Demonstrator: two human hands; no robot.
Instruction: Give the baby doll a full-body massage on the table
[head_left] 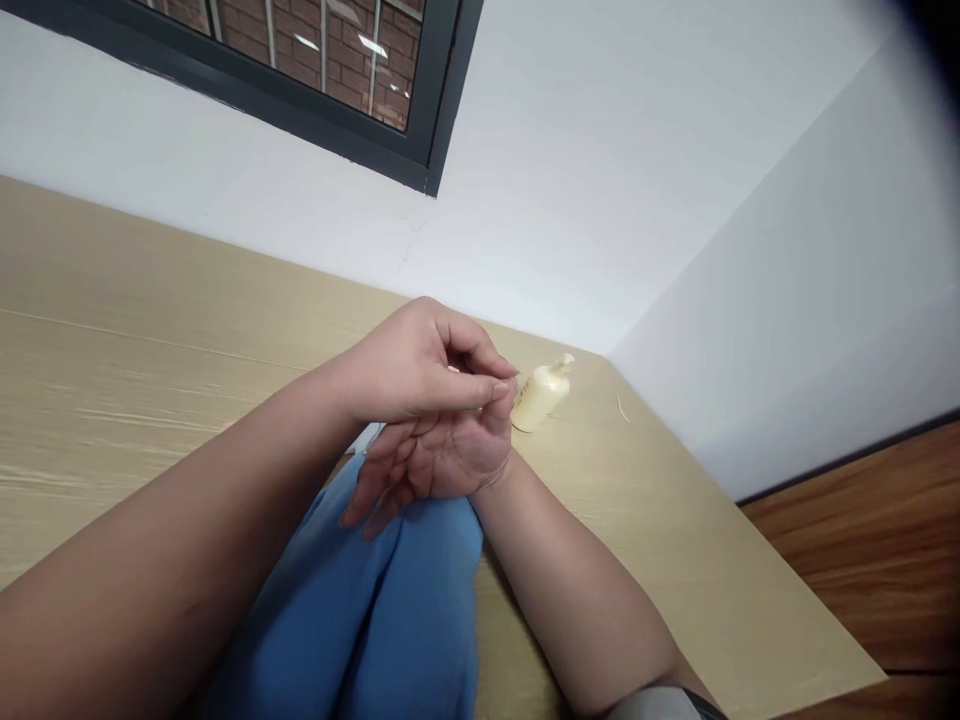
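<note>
My left hand (pixel 420 365) reaches over my right hand (pixel 450 455) from the left. Its thumb and index finger are pinched together at the tip of my right thumb; its other fingers are partly hidden. Palm up, my right hand lies underneath with its fingers stretched out to the left and slightly apart, holding nothing. Just beyond the hands stands a pale yellow pump bottle (pixel 544 397) on the light wooden table (pixel 637 520). My right hand hides a little of its left side.
Blue trousers (pixel 420 610) show below the hands. A thin pale strand (pixel 622 408) lies on the table right of the bottle. White walls (pixel 570 200) meet behind the table, with a dark window frame (pixel 431 120) upper left. Brown wood panelling (pixel 885 540) is at the right.
</note>
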